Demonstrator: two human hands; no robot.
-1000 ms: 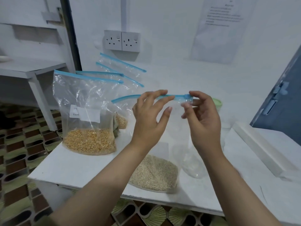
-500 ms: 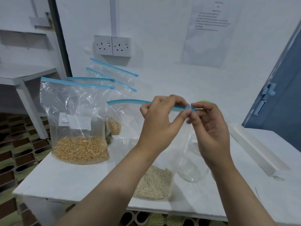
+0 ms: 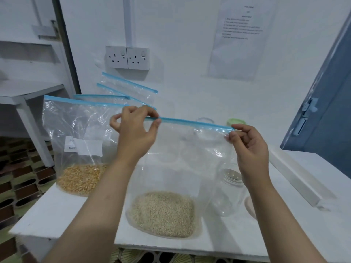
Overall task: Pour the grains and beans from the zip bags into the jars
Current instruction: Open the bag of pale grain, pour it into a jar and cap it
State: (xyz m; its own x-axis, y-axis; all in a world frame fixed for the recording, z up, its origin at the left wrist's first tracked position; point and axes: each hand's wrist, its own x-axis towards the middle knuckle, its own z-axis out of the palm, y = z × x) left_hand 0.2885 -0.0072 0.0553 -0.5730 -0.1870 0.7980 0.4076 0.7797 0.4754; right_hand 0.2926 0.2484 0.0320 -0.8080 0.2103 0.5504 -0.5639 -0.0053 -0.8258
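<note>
The white surface (image 3: 57, 211) carries a row of zip bags, and nearest the camera stands the front bag (image 3: 176, 168), upright with its pale grain (image 3: 163, 212) heaped at the bottom. Half a second ago both hands sat together at the right end of its blue zip strip (image 3: 193, 123); now they are well apart, the left hand (image 3: 135, 130) having travelled leftward along the strip while the right hand (image 3: 247, 145) stays at the right corner. The strip is pulled taut between them. The left fingers (image 3: 156, 123) pinch the strip narrowly, thumb against forefinger; the right fingers (image 3: 230, 136) pinch the corner just below the strip. That run along the seal suggests the bag is being unzipped, though whether the mouth is actually open I cannot tell. A clear jar (image 3: 228, 194) stands just to the right of the bag, partly behind its film, and looks empty, so pouring has not begun. The corn bag (image 3: 79, 149) stands untouched at the left.
</note>
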